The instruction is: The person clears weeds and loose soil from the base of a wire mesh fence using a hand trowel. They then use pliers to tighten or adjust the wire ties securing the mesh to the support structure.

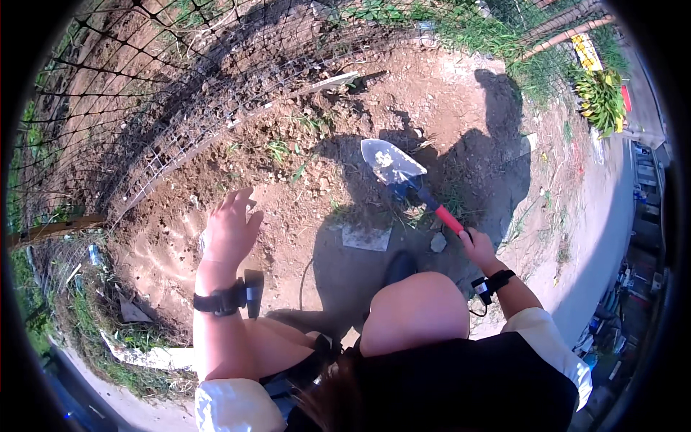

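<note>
A wire mesh fence (180,137) curves across the upper left, casting a netted shadow over the bare brown soil (302,216). A few small green weeds (281,150) sprout near the fence. A flat grey stone slab (366,237) lies on the dirt, a smaller stone (438,243) just to its right. At the upper right stands a yellow-green leafy plant (601,101) beside a pale paved path (612,216).

A yellow rectangular sign (587,52) is lying at the upper right, beside the potted plant (599,99); its markings are too small to tell. A small blue package (94,255) is sitting among weeds at the left fence (151,155).
</note>
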A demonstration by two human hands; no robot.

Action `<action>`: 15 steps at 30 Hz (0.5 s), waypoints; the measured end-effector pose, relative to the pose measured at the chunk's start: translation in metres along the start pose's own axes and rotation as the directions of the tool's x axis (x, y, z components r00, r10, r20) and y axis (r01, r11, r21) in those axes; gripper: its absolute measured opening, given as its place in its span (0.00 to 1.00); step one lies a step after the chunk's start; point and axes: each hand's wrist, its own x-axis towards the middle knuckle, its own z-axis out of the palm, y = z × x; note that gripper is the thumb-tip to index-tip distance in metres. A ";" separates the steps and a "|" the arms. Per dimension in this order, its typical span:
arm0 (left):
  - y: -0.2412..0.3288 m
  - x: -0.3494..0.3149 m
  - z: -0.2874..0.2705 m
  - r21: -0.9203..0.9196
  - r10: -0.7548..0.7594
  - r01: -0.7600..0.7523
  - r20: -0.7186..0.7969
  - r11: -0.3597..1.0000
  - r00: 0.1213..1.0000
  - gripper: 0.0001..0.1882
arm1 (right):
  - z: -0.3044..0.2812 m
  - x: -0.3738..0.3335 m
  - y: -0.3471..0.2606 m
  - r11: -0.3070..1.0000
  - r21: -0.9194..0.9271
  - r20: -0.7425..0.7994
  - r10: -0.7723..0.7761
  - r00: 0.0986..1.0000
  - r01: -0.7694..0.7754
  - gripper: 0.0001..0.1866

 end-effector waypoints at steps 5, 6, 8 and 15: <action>0.013 0.009 0.006 0.050 0.032 -0.034 0.044 0.998 0.998 0.23 | 0.011 -0.007 0.028 0.997 -0.068 0.025 0.041 0.999 -0.040 0.24; 0.009 0.008 0.009 0.077 0.080 -0.076 -0.047 0.994 0.996 0.22 | -0.001 0.004 0.000 1.000 -0.008 0.038 -0.017 0.999 0.017 0.23; 0.012 0.009 0.004 0.051 0.068 -0.066 -0.028 0.996 0.997 0.22 | -0.017 0.003 -0.039 0.999 0.051 0.077 -0.003 0.997 -0.001 0.23; 0.019 -0.001 0.000 0.040 0.092 -0.090 -0.031 0.995 0.995 0.22 | -0.053 0.030 -0.151 0.969 0.248 0.251 -0.053 0.967 -0.011 0.28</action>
